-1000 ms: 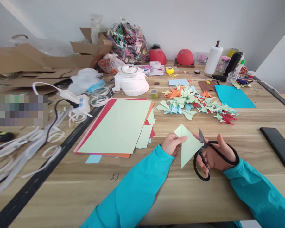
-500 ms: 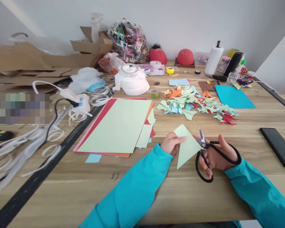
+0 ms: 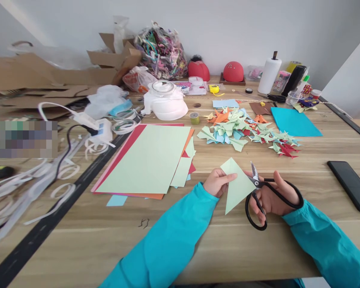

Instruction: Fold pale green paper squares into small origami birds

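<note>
My left hand (image 3: 217, 182) pinches the left edge of a folded light green paper triangle (image 3: 237, 186), holding it just above the wooden table (image 3: 114, 236). My right hand (image 3: 273, 198) grips black-handled scissors (image 3: 259, 196), fingers through the loops. The blades point up and meet the right edge of the triangle. Both my sleeves are teal.
A stack of coloured sheets (image 3: 150, 160) with light green on top lies to the left. Several folded paper shapes (image 3: 246, 134) are heaped behind my hands. A blue sheet (image 3: 294, 122) and a black phone (image 3: 349, 184) lie at the right. Cardboard, white straps and clutter fill the left and back.
The scissors' blades have closed a little against the triangle's right edge, and the paper's lower tip has swung slightly. Both hands stay in nearly the same place.
</note>
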The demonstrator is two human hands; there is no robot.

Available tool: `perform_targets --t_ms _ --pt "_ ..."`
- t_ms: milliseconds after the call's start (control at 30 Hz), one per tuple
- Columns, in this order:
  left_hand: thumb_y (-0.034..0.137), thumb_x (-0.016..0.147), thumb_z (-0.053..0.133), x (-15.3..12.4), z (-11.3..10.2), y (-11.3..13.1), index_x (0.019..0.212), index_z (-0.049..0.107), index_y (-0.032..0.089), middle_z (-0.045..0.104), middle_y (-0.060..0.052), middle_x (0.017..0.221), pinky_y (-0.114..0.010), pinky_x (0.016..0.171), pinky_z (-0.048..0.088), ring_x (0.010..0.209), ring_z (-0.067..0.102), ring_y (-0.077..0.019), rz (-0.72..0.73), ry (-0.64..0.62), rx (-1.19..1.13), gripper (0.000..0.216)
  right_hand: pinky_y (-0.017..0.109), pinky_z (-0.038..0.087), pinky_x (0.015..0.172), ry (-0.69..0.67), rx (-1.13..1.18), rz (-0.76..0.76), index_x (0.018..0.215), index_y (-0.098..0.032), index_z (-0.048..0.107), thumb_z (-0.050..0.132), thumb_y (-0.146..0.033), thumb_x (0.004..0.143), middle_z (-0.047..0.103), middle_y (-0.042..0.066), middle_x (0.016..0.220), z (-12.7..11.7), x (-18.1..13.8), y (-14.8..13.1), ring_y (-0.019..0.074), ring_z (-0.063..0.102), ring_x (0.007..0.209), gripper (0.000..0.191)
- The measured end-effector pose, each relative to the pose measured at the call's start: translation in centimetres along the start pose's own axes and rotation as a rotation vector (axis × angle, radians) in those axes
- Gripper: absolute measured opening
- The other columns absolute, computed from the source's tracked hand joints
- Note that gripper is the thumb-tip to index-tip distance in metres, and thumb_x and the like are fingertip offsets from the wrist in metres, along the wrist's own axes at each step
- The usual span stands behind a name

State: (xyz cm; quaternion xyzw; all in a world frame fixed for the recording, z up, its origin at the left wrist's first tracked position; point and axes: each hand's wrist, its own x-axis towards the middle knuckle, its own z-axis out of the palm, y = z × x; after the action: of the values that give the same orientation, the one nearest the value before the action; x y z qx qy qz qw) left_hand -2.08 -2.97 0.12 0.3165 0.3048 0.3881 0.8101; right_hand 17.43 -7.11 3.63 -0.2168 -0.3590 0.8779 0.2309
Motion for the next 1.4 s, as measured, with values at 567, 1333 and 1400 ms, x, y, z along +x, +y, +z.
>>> perform_targets --t_ms 567,1333,1400 --pt "0.028 0.048 0.080 0.20 0.22 0.29 0.067 0.069 0.006 0.069 -0.011 0.063 -0.029 0.055 0.048 0.060 0.065 -0.0226 0.049 0.197 -0.011 0.031 0.031 0.042 0.050 0.038 -0.002 -0.071 0.141 -0.023 -0.002 0.002 -0.074 0.075 0.061 0.007 0.077 0.14 0.12 -0.07 0.0192 0.059 0.055 0.083" --pt "0.025 0.052 0.079 -0.15 0.68 -0.17 0.072 0.069 0.004 0.070 -0.015 0.072 -0.036 0.068 0.050 0.069 0.066 -0.0266 0.023 0.094 -0.035 0.030 0.035 0.043 0.051 0.077 -0.016 -0.008 0.139 -0.018 0.013 -0.009 -0.077 0.068 0.060 0.008 0.075 0.18 0.35 0.26 0.0199 0.058 0.055 0.095" --pt "0.025 0.051 0.079 -0.13 0.78 -0.15 0.069 0.069 0.004 0.069 -0.014 0.068 -0.034 0.066 0.049 0.066 0.066 -0.0251 0.025 0.121 -0.043 0.028 0.034 0.043 0.052 0.066 -0.012 -0.030 0.140 -0.019 0.010 -0.006 -0.077 0.069 0.060 0.008 0.075 0.19 0.33 0.27 0.0197 0.058 0.056 0.093"
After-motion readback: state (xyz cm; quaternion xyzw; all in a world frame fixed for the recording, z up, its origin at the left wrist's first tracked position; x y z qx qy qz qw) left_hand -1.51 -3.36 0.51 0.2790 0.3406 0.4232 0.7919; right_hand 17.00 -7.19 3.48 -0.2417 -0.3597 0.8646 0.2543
